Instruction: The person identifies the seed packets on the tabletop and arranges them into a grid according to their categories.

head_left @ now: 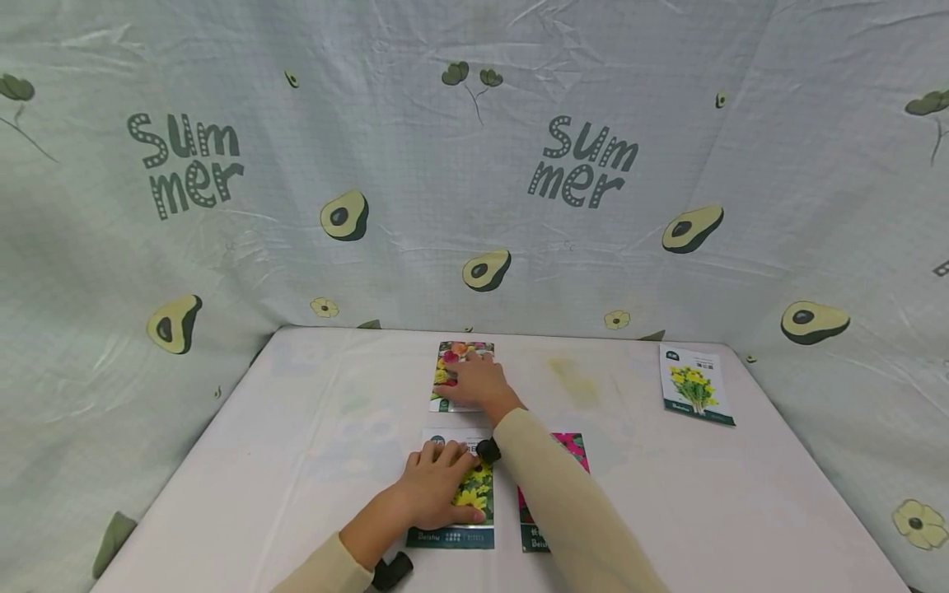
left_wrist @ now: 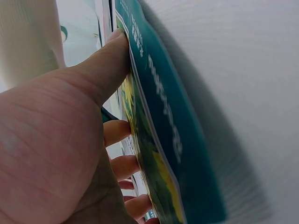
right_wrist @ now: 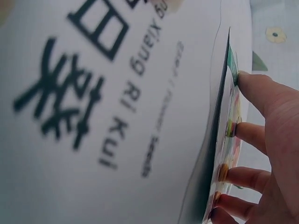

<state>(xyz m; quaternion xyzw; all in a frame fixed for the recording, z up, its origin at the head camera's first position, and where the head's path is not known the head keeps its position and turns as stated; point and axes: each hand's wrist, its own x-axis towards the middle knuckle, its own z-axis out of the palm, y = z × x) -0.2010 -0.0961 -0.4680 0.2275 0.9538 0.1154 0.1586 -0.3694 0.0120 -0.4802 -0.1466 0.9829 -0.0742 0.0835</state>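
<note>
- Patterned backdrop [head_left: 415, 165], printed "summer", hangs behind a white table [head_left: 259, 494]; tabletop extends leftward past the packets to its edge.
- Yellow-flowered packet [head_left: 478, 494], nearer the viewer, reads "Beishu" and "Xiang Ri Kui"; the left hand [head_left: 433, 490] rests on it, fingers spread.
- Multicoloured-flower packet [head_left: 442, 372], near the back edge, lies beneath the right hand's [head_left: 478, 380] extended fingers.
- Right sleeve [head_left: 578, 502] partly hides a pink-flowered packet [head_left: 532, 527].
- Yellow-bouquet packet [head_left: 697, 383] lies well apart, near the right edge.

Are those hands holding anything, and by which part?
Nothing looks gripped: the left hand touches the front of the nearer yellow-flowered packet, the right hand the front of the multicoloured-flower packet.
</note>
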